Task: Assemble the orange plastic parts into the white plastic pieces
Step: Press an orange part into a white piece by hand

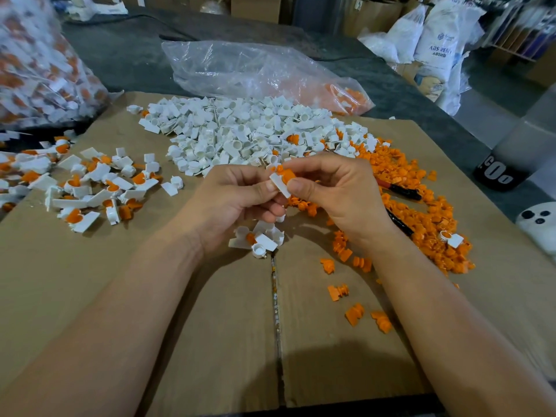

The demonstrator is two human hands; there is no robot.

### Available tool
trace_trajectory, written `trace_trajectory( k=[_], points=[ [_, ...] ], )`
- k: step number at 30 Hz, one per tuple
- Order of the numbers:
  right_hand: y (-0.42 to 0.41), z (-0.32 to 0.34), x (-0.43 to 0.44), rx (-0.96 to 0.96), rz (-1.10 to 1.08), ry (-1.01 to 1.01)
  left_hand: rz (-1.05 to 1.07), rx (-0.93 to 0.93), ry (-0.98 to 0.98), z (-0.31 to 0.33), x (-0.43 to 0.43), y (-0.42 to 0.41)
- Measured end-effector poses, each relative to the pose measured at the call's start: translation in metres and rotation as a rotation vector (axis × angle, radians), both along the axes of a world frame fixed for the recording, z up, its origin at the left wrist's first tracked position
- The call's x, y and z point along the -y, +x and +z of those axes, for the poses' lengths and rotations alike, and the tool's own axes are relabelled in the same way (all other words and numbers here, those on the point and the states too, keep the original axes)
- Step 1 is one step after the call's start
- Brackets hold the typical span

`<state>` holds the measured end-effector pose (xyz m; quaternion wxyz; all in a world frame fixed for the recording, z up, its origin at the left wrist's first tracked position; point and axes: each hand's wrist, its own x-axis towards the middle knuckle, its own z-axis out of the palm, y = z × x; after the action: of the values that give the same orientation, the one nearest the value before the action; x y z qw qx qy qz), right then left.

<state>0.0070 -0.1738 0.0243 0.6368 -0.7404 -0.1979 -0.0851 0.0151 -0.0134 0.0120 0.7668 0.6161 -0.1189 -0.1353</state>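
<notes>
Both hands meet above the middle of the cardboard. My left hand (pixel 237 194) pinches a white plastic piece (pixel 279 183) by its flat tab. My right hand (pixel 337 191) pinches an orange plastic part (pixel 287 175) that sits against the top of that white piece. A big heap of white pieces (pixel 240 136) lies behind the hands. A heap of orange parts (pixel 421 206) spreads to the right. Joined white-and-orange pieces (pixel 99 188) lie scattered at the left. Under my hands rest a few white pieces (pixel 261 240).
Cardboard sheet (pixel 210 326) covers the table. A clear bag (pixel 255 70) with some orange parts lies at the back; a full bag (pixel 36 70) stands at far left. Loose orange parts (pixel 355 314) lie near my right forearm. A black-handled tool (pixel 403 192) lies among the orange heap.
</notes>
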Motion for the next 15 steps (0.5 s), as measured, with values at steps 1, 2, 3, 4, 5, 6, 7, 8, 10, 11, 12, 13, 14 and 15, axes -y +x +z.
trace_trajectory(
  k=[1,2,3,4,5,6,7,8,10,11,12,13,14,15],
  points=[
    [0.0000,0.0002,0.0008,-0.003,0.015,0.006,-0.005,-0.007,-0.004,0.0005,-0.0001,-0.0003],
    [-0.0004,0.0005,0.0016,-0.014,0.032,0.020,-0.006,-0.020,-0.012,0.0007,-0.0001,-0.0005],
    [-0.0008,0.0008,0.0023,-0.025,0.046,0.027,-0.003,-0.040,-0.025,0.0012,-0.0001,-0.0006],
    [-0.0014,0.0011,0.0023,-0.033,0.056,0.024,0.006,-0.062,-0.039,0.0018,-0.0001,-0.0005],
    [-0.0020,0.0013,0.0018,-0.034,0.060,0.014,0.017,-0.084,-0.051,0.0025,-0.0001,-0.0005],
    [-0.0025,0.0013,0.0010,-0.032,0.058,0.008,0.027,-0.101,-0.059,0.0030,-0.0001,-0.0008],
    [-0.0028,0.0012,0.0004,-0.027,0.050,0.010,0.036,-0.115,-0.064,0.0036,-0.0001,-0.0013],
    [-0.0029,0.0011,0.0000,-0.021,0.042,0.015,0.045,-0.123,-0.068,0.0038,0.0001,-0.0018],
    [-0.0030,0.0005,-0.0004,-0.011,0.027,0.019,0.060,-0.123,-0.066,0.0040,0.0008,-0.0023],
    [-0.0028,0.0000,-0.0006,-0.008,0.016,0.019,0.066,-0.115,-0.067,0.0042,0.0007,-0.0023],
    [-0.0026,-0.0004,-0.0008,-0.007,-0.001,0.021,0.073,-0.106,-0.077,0.0048,0.0008,-0.0024],
    [-0.0021,-0.0012,-0.0009,-0.005,-0.024,0.024,0.079,-0.103,-0.096,0.0054,0.0008,-0.0026],
    [-0.0016,-0.0021,-0.0010,0.003,-0.052,0.021,0.087,-0.100,-0.115,0.0054,0.0011,-0.0028],
    [-0.0010,-0.0032,-0.0013,0.018,-0.079,0.006,0.095,-0.087,-0.120,0.0051,0.0017,-0.0032]
  ],
)
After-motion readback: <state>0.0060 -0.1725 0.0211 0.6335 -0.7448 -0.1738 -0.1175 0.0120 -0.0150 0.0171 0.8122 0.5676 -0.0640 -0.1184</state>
